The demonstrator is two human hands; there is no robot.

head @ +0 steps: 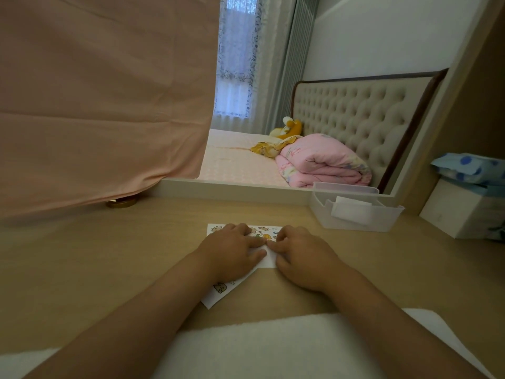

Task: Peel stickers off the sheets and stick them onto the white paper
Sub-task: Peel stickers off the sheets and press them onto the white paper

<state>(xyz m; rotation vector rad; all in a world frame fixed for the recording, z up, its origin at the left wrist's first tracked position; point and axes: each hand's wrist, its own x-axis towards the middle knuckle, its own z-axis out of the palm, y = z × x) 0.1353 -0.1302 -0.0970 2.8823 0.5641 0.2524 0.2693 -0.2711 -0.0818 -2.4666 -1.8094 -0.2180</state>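
A sticker sheet (pixel 263 230) with small cartoon animals lies flat on the wooden desk (pixel 109 263), partly under my fingertips. Nearer to me, a white paper (pixel 269 260) runs diagonally down to the left and carries a bear sticker (pixel 220 287) near its lower end. My left hand (pixel 229 253) lies on this paper with fingers straight, pressing it down. My right hand (pixel 300 255) sits at the paper's right edge with curled fingers; its index tip meets my left index tip and its thumb is at the paper's edge. Any sticker between the fingertips is hidden.
A clear plastic organiser tray (pixel 355 214) stands at the back right, beside a white box (pixel 461 214) with blue dotted cloth on top. Pink fabric (pixel 103 105) hangs over the desk's left back, with a gold base (pixel 121 202) beneath it. White cloth (pixel 259 348) covers the near edge.
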